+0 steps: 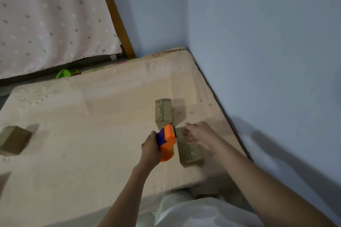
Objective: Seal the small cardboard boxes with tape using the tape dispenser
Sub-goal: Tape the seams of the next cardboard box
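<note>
My left hand [150,146] grips the handle of an orange and purple tape dispenser [166,141], held just above the mattress. Right beside it lies a small cardboard box [191,154] with its top seam showing. My right hand [198,134] hovers over that box's far end, fingers spread and blurred. A second small box [163,111] stands just beyond the dispenser, its flaps meeting in a centre seam. A third box [13,140] sits at the far left of the mattress.
The beige mattress [92,116] lies in a corner against blue walls [258,61]. A spotted mattress [46,24] leans upright at the back left beside a wooden frame. A green object [64,73] lies in the gap behind.
</note>
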### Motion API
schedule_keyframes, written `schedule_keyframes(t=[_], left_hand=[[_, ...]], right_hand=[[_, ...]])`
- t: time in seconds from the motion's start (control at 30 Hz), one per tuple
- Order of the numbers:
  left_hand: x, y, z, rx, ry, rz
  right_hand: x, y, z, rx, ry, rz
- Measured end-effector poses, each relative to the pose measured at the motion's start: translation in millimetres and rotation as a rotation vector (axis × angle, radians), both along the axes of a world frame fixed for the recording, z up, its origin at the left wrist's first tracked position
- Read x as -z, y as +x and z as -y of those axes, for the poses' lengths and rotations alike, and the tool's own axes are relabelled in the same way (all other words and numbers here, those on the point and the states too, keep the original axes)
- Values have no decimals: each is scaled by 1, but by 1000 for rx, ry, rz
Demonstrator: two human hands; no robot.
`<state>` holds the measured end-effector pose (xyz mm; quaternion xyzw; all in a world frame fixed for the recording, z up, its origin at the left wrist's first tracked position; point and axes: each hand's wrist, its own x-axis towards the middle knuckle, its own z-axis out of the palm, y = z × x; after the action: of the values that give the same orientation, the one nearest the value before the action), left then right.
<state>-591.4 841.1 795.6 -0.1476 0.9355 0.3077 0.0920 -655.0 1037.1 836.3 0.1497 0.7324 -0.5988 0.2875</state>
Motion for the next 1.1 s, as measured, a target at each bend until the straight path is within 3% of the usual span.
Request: schedule_keyframes(t=[0.13,0.83,1.1], left_hand=[[-7,3,-9,103,-100,-33],[17,22,-5,271,-352,-113],[30,29,-12,313,-289,-133]], right_hand=[[-11,14,4,-71,-97,84],[24,25,4,90,265,58],[33,33,-18,75,287,68]])
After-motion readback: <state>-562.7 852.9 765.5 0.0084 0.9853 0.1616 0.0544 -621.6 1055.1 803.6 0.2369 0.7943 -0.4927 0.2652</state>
